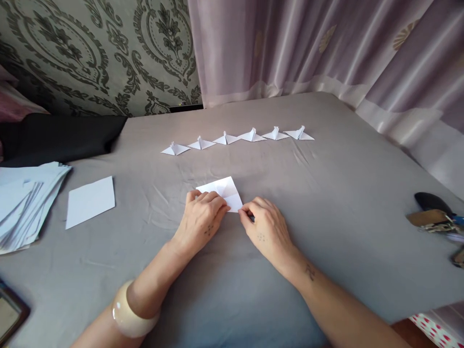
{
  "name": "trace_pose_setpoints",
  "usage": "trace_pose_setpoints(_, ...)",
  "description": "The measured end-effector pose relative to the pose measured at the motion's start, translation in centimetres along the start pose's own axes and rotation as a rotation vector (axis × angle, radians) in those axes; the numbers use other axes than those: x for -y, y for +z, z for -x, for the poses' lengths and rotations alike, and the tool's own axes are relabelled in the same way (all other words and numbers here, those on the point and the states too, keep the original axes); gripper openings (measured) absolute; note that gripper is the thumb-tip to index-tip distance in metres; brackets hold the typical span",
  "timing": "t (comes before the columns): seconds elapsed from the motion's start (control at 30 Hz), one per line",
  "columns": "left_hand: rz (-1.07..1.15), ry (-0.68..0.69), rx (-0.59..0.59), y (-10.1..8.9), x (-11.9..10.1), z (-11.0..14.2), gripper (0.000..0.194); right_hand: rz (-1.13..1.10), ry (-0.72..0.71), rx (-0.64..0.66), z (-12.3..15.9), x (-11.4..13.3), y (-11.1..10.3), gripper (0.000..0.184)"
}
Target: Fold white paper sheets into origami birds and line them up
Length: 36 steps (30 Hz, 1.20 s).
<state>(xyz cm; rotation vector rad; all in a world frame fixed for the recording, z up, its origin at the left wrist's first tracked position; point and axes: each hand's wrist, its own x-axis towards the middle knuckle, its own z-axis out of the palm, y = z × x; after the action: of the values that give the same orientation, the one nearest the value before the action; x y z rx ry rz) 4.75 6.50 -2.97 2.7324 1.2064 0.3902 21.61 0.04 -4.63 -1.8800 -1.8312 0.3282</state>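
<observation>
A creased square of white paper (232, 192) lies on the grey cloth in front of me, its near left part covered by my left hand. My left hand (206, 212) is closed on the paper's near edge, thumb and fingertips together. At the near right corner, my right hand (266, 224) pinches the sheet between thumb and forefinger. Beyond the hands stands a row of several small folded white paper figures (253, 135), their flat wings nearly touching end to end.
A single white sheet (91, 202) lies to the left, beside a fanned stack of papers (27, 203). Behind them is a black cloth item (58, 137). A dark-framed object (12, 309) sits at the near left; keys with a brown tag (429, 218) lie far right.
</observation>
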Motion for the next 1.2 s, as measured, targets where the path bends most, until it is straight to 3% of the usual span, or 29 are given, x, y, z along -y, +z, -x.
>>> trace_pose_setpoints(0.5, -0.033, 0.002, 0.012, 0.3, 0.2, -0.4, 0.026, -0.017, 0.071, 0.016, -0.7, 0.4, -0.2, 0.013)
trace_pose_setpoints(0.9, -0.087, 0.066, 0.006, 0.1, 0.0, -0.6, 0.026, -0.215, 0.287, 0.308, -2.3, -0.7, -2.6, 0.011)
trace_pose_setpoints(1.1, -0.087, 0.08, -0.008, 0.2, 0.1, -0.6, 0.026, -0.341, 0.298, 0.373, -2.3, -2.4, -2.9, 0.008)
trace_pose_setpoints(1.2, -0.085, 0.078, -0.021, 0.2, 0.0, -0.5, 0.025, -0.419, 0.273, 0.33, -2.0, -2.4, -3.1, 0.008)
